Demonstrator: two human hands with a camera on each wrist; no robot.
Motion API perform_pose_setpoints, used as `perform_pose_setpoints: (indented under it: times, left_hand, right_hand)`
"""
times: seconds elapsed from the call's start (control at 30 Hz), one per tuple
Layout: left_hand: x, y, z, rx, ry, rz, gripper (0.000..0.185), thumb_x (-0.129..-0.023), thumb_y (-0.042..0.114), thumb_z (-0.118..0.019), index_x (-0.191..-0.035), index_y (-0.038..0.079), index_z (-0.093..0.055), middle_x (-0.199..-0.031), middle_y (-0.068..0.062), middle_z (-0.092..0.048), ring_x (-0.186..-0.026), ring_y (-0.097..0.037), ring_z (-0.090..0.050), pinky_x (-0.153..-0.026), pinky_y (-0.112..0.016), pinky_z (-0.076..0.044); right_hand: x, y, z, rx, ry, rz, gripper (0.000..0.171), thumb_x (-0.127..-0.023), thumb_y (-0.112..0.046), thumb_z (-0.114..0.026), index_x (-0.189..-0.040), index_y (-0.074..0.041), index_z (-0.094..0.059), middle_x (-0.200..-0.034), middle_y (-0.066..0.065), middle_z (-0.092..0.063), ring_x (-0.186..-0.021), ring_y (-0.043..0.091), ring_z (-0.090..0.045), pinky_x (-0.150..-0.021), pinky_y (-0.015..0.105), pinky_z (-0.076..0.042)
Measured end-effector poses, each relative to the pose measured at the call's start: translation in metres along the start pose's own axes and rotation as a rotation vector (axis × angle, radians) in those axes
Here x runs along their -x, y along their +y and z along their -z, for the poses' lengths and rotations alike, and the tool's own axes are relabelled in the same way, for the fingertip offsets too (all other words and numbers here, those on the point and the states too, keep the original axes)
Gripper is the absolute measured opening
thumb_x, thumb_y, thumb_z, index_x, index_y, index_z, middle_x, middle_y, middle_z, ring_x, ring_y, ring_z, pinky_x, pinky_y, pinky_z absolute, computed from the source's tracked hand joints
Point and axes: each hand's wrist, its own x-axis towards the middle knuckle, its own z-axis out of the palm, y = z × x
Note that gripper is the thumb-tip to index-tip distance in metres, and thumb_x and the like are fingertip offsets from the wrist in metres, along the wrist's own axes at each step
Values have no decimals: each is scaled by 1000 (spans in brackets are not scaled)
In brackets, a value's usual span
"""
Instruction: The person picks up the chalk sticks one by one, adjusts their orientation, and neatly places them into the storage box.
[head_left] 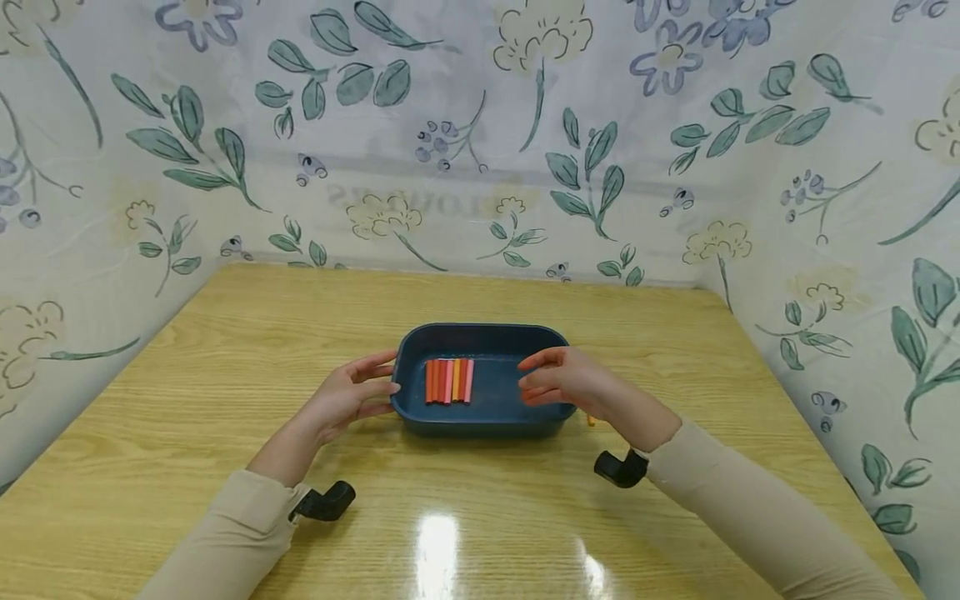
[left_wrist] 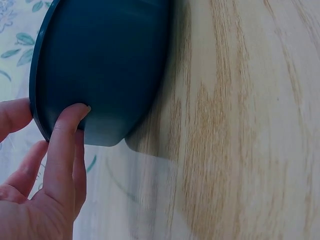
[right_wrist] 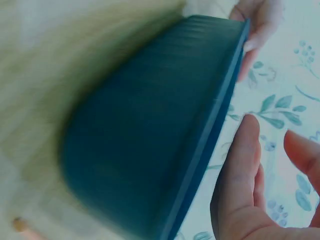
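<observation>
A dark blue tray (head_left: 480,421) stands mid-table, and several red, orange and pink sticks (head_left: 449,381) lie side by side on its floor. My left hand (head_left: 384,375) touches the tray's left end with straight fingers. In the left wrist view its thumb (left_wrist: 67,135) lies against the tray's outer wall (left_wrist: 105,60), with another finger (left_wrist: 12,117) by the rim. My right hand (head_left: 534,377) is at the tray's right rim with its fingers stretched out over the inside and holds nothing. The right wrist view is blurred: it shows the tray wall (right_wrist: 145,140) with that hand's thumb (right_wrist: 242,155) beside the rim.
A small orange piece (head_left: 590,419) lies on the wooden table (head_left: 225,350) just right of the tray. Flowered cloth walls (head_left: 480,150) close in the back and both sides. Black wrist cameras (head_left: 326,502) sit on both sleeves.
</observation>
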Motion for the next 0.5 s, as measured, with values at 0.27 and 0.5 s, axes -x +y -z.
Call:
perform_pose_setpoints:
  times: [0.27,0.5]
  left_hand:
    - [-1,-1,0,-4,-4,-12,63,-89,3,-60,-145,3,-31,-141,-26,-32,-101,-24,-59,-83,-37,-53]
    - [-1,-1,1,-5,3,-5,63,-89,4,-60,-145,4,-30,-141,-26,-32,-103,-24,-58,-83,-37,-52]
  right_hand:
    - [23,25,20,-15,141,77,38,-90,1,-54,-123,16,-42,-101,20,-58,-93,35,-62,-82,38,-53]
    - [30,40,33,-62,282,104,38,-88,3,-53,-123,16,-42,-90,11,-57,-77,18,-63,-79,34,-55]
